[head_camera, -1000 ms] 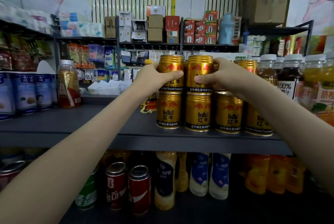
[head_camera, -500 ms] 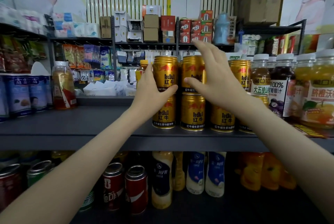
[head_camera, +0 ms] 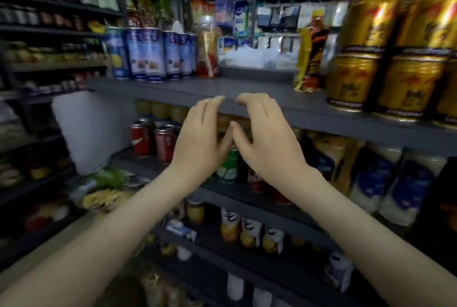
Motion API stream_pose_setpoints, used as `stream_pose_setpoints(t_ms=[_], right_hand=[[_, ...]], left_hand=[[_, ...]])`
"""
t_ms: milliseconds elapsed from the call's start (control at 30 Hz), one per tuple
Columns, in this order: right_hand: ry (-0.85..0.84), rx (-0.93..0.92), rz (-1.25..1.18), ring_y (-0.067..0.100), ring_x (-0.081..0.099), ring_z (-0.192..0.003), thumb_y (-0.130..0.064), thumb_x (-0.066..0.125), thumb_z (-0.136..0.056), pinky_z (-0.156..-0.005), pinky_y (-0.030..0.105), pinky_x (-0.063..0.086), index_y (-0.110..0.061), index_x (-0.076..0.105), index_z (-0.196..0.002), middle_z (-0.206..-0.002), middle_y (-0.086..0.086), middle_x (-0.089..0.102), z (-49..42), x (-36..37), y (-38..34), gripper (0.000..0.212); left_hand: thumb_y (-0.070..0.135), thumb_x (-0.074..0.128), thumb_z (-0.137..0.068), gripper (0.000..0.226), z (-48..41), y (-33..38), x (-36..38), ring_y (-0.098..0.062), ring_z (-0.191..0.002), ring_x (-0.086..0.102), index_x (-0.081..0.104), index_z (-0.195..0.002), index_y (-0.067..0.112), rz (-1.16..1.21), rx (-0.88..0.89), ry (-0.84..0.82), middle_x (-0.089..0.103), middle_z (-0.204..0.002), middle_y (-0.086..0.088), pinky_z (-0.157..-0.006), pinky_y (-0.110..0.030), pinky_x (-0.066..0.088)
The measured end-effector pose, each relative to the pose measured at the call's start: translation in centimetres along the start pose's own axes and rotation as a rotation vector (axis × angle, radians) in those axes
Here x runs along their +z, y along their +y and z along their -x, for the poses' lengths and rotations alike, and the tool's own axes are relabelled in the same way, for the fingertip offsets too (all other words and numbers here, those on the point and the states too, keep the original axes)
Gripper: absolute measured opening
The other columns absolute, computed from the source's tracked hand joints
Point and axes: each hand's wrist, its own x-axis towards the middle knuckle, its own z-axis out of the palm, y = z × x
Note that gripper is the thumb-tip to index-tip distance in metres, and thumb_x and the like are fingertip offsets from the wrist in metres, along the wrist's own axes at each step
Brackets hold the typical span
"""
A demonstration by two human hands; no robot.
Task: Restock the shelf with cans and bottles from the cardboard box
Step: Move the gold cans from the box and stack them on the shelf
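Now both hands were off the cans. The left hand (head_camera: 200,138) and the right hand (head_camera: 268,138) hung side by side in front of the shelf (head_camera: 247,89) edge. They were empty, with loose, slightly bent fingers and thumbs almost touching. The gold cans (head_camera: 356,79) stood stacked two high on that shelf, well off to the right, and nothing touched them. A second before, both hands had been wrapped round the top gold cans, and then they opened and pulled away. The view had also swung left and down, so the blue cans (head_camera: 148,54) and the red cans (head_camera: 153,141) below showed more. It was all blurry. I think that stack was done and the person was going for more. The cardboard box was not in view.
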Motion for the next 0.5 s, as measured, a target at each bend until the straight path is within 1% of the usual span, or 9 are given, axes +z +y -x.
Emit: stream_pose_setpoints(t_ms=[100,167,267,400,467,500], right_hand=[[-0.121,-0.052,-0.093,0.032,0.058,-0.101,-0.013,0.058,-0.087,-0.086,0.042,0.051,0.000,0.054,-0.123,-0.112,0.015,0.059,0.7,7.4,-5.7,0.039],[-0.207,-0.076,-0.152,0.034,0.058,-0.102,-0.014,0.056,-0.088,-0.086,0.043,0.050,0.000,0.052,-0.126,-0.113,0.015,0.059,0.8,12.6,-10.0,0.040],[-0.354,-0.083,-0.265,0.034,0.056,-0.105,-0.015,0.056,-0.092,-0.087,0.043,0.049,0.000,0.050,-0.129,-0.116,0.016,0.057,1.4,20.7,-17.1,0.040],[-0.559,-0.018,-0.402,0.027,0.052,-0.110,-0.022,0.052,-0.097,-0.089,0.034,0.043,-0.005,0.049,-0.130,-0.119,0.011,0.053,2.7,30.4,-26.3,0.037],[-0.670,-0.002,-0.429,0.025,0.050,-0.111,-0.024,0.050,-0.097,-0.089,0.032,0.042,-0.007,0.046,-0.132,-0.122,0.009,0.050,3.4,34.8,-29.9,0.039],[-0.713,-0.003,-0.433,0.026,0.050,-0.113,-0.025,0.050,-0.097,-0.090,0.033,0.043,-0.007,0.045,-0.133,-0.124,0.010,0.049,3.9,36.8,-31.4,0.040]], left_hand=[[0.039,0.042,-0.092,0.055,6.3,-7.0,-3.9,-0.028,-0.114,0.049,0.048,-0.131,0.000,-0.095,-0.173,-0.038,0.055,-0.123,-0.017,-0.098,-0.029,0.036],[0.041,0.045,-0.094,0.057,10.9,-11.8,-6.7,-0.029,-0.118,0.048,0.045,-0.135,0.001,-0.165,-0.300,-0.107,0.053,-0.127,-0.016,-0.098,-0.033,0.037],[0.037,0.052,-0.095,0.056,18.2,-19.3,-12.0,-0.030,-0.124,0.045,0.043,-0.137,0.002,-0.290,-0.469,-0.246,0.050,-0.132,-0.016,-0.100,-0.037,0.039],[0.037,0.053,-0.094,0.051,27.5,-28.0,-20.0,-0.032,-0.114,0.050,0.047,-0.133,0.004,-0.434,-0.640,-0.412,0.052,-0.124,-0.015,-0.093,-0.040,0.043],[0.036,0.052,-0.094,0.051,30.9,-31.6,-23.1,-0.032,-0.117,0.049,0.045,-0.135,0.005,-0.480,-0.732,-0.488,0.050,-0.127,-0.015,-0.095,-0.041,0.043],[0.035,0.052,-0.094,0.051,32.4,-33.1,-24.4,-0.032,-0.119,0.047,0.044,-0.136,0.006,-0.492,-0.775,-0.513,0.049,-0.129,-0.015,-0.096,-0.041,0.043]])
